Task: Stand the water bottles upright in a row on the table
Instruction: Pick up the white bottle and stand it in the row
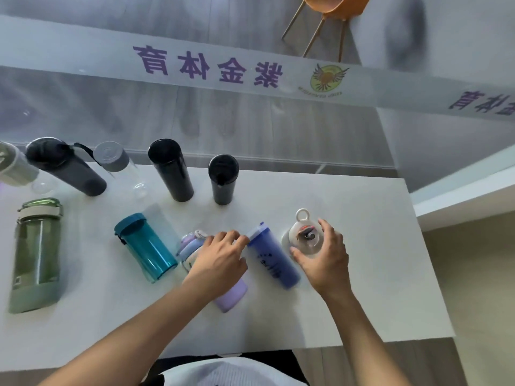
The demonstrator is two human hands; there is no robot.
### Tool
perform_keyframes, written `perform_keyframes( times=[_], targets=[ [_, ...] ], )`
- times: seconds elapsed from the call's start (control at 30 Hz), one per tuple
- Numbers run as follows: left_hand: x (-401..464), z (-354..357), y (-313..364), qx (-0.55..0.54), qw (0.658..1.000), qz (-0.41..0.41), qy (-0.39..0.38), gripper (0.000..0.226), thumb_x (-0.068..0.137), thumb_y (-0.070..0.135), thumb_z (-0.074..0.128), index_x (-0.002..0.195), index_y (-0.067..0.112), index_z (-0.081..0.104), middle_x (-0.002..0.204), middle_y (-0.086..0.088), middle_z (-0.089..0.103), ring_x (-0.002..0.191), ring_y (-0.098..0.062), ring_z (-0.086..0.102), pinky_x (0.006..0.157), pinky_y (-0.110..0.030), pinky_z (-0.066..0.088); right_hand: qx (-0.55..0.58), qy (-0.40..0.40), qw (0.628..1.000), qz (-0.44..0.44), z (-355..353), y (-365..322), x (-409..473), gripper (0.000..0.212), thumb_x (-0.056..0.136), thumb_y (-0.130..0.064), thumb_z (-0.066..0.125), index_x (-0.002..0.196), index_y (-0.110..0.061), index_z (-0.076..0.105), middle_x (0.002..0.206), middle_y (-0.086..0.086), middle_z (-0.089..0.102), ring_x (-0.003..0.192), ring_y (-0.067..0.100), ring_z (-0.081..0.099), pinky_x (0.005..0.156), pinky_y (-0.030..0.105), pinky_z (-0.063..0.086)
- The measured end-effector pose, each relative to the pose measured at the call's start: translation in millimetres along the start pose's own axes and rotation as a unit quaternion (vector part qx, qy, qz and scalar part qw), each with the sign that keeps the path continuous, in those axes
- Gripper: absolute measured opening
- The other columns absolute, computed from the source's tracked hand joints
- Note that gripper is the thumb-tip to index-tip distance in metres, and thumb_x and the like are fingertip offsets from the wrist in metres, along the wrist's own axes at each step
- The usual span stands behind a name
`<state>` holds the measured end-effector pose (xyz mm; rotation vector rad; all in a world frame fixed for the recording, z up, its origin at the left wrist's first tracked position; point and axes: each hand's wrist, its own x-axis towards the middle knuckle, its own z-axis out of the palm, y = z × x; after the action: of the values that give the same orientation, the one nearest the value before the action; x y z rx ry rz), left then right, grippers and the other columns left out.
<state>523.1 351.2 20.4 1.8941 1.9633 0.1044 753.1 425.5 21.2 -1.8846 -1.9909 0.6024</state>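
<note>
Several water bottles stand upright on the white table (362, 296). In the front row are a green bottle (36, 257), a teal bottle (146, 246), a lilac bottle (231, 298), a blue-purple bottle (274, 260) and a clear bottle with a white ring-handled lid (305, 235). My left hand (220, 260) lies over the lilac bottle, its fingertips touching the blue-purple bottle's lid. My right hand (324, 257) wraps around the clear white-lidded bottle. Behind stand two black tumblers (171, 169) (223, 179), a clear grey-capped bottle (119, 165) and a dark grey bottle (65, 167).
Another pale bottle (14, 165) is cut off at the far left edge. A glass wall with a frosted band of purple lettering (209, 65) runs just behind the table. An orange chair (331, 12) stands beyond it. The table's right edge lies near my right hand.
</note>
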Motion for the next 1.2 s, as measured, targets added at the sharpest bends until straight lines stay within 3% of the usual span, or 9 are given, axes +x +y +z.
perform_keyframes(
  times=[0.13, 0.33, 0.47, 0.6, 0.87, 1.2],
  targets=[
    [36, 10, 29, 0.006, 0.997, -0.074, -0.036, 0.047, 0.091, 0.039, 0.045, 0.135, 0.023, 0.040, 0.129, -0.005, 0.052, 0.112, -0.032, 0.050, 0.093, -0.042, 0.038, -0.003, -0.082, 0.997, 0.002, 5, 15, 13, 0.112, 0.063, -0.054, 0.088, 0.154, -0.020, 0.031, 0.147, 0.007, 0.045, 0.134, 0.026, 0.045, 0.105, 0.041, 0.042],
    [76, 32, 60, -0.025, 0.979, -0.196, -0.044, 0.068, 0.086, 0.055, 0.056, 0.141, 0.023, 0.030, 0.133, -0.007, 0.042, 0.116, -0.033, 0.045, 0.090, -0.044, 0.042, -0.021, -0.177, 0.983, -0.033, 1, 36, 45, 0.108, 0.070, -0.061, 0.081, 0.155, -0.025, 0.026, 0.150, 0.004, 0.037, 0.134, 0.026, 0.047, 0.109, 0.039, 0.041],
    [83, 50, 73, -0.070, 0.963, -0.251, -0.068, 0.075, 0.080, 0.059, 0.062, 0.138, 0.022, 0.031, 0.132, -0.008, 0.041, 0.117, -0.034, 0.044, 0.086, -0.044, 0.045, 0.015, -0.216, 0.974, -0.067, -1, 49, 51, 0.104, 0.067, -0.056, 0.082, 0.152, -0.030, 0.028, 0.143, 0.000, 0.040, 0.124, 0.023, 0.055, 0.101, 0.037, 0.048],
    [80, 61, 81, -0.109, 0.954, -0.273, -0.052, 0.082, 0.080, 0.055, 0.066, 0.144, 0.023, 0.026, 0.134, -0.009, 0.042, 0.117, -0.035, 0.044, 0.091, -0.042, 0.043, 0.049, -0.222, 0.970, -0.081, 0, 53, 68, 0.096, 0.067, -0.043, 0.083, 0.148, -0.030, 0.034, 0.136, -0.002, 0.047, 0.118, 0.020, 0.057, 0.094, 0.029, 0.048],
    [53, 80, 90, -0.187, 0.942, -0.276, 0.019, 0.083, 0.076, 0.051, 0.071, 0.143, 0.022, 0.032, 0.139, 0.002, 0.043, 0.121, -0.026, 0.041, 0.100, -0.033, 0.037, 0.088, -0.255, 0.957, -0.107, 17, 5, 144, 0.074, 0.068, -0.034, 0.085, 0.130, -0.026, 0.046, 0.123, -0.001, 0.054, 0.106, 0.023, 0.059, 0.080, 0.028, 0.041],
    [45, 86, 90, -0.198, 0.940, -0.275, 0.023, 0.082, 0.074, 0.049, 0.073, 0.141, 0.024, 0.034, 0.139, 0.005, 0.044, 0.124, -0.022, 0.039, 0.095, -0.032, 0.041, 0.089, -0.261, 0.951, -0.138, 51, -42, 178, 0.076, 0.068, -0.031, 0.083, 0.133, -0.023, 0.044, 0.126, -0.002, 0.052, 0.109, 0.022, 0.057, 0.078, 0.027, 0.039]
  ],
)
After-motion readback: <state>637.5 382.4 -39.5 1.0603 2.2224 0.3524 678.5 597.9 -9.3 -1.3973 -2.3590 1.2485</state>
